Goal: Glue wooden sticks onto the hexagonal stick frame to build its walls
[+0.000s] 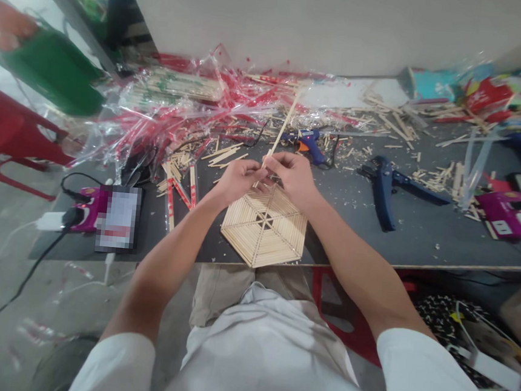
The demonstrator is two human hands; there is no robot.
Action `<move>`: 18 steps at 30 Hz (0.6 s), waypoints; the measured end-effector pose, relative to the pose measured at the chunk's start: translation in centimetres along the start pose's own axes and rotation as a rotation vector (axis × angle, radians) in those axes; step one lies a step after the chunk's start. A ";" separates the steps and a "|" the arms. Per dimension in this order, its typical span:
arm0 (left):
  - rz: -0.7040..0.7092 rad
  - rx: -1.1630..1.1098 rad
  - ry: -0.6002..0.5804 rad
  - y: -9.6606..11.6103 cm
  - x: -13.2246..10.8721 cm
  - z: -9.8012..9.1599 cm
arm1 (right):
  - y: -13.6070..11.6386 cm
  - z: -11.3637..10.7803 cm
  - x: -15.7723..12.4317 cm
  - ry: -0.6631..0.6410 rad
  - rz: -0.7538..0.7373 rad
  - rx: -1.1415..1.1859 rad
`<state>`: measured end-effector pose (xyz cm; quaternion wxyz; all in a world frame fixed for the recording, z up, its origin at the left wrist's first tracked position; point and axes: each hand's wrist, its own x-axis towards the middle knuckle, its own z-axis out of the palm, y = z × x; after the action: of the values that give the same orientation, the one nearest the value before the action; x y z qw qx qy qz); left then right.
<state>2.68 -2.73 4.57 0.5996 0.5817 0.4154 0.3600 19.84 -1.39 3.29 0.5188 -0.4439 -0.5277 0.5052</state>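
One clear grip: pinching a thin stick (pixel 284 124) with the right hand (pixel 292 173); cannot tell whether gripping its lower end with the left hand (pixel 240 178), over a hexagonal mat (pixel 269 238).

Soft, muted light, blurred, stretched edges

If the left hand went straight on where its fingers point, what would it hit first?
Likely the right hand, close ahead, though the thin stick held there might come first; depth is unclear.
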 end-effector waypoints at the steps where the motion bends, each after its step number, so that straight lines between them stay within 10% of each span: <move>1: -0.002 0.007 0.000 -0.1 0.0 -0.1 | 0.0 0.0 0.0 0.003 -0.007 -0.005; 10: 0.015 0.020 0.025 0.0 0.0 -0.7 | -2.6 -2.5 -1.4 0.013 -0.217 -0.408; 14: -0.023 0.000 0.044 -0.3 0.2 -1.1 | -4.5 -8.7 -2.5 0.265 -0.262 -0.766; 18: -0.035 -0.002 0.044 -0.2 0.2 -1.0 | -4.6 -17.4 -4.7 0.358 0.028 -1.272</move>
<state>1.85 -2.12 4.41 0.5971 0.5656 0.4382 0.3627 37.77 -5.24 6.53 0.2285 -0.7479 -0.6229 0.0200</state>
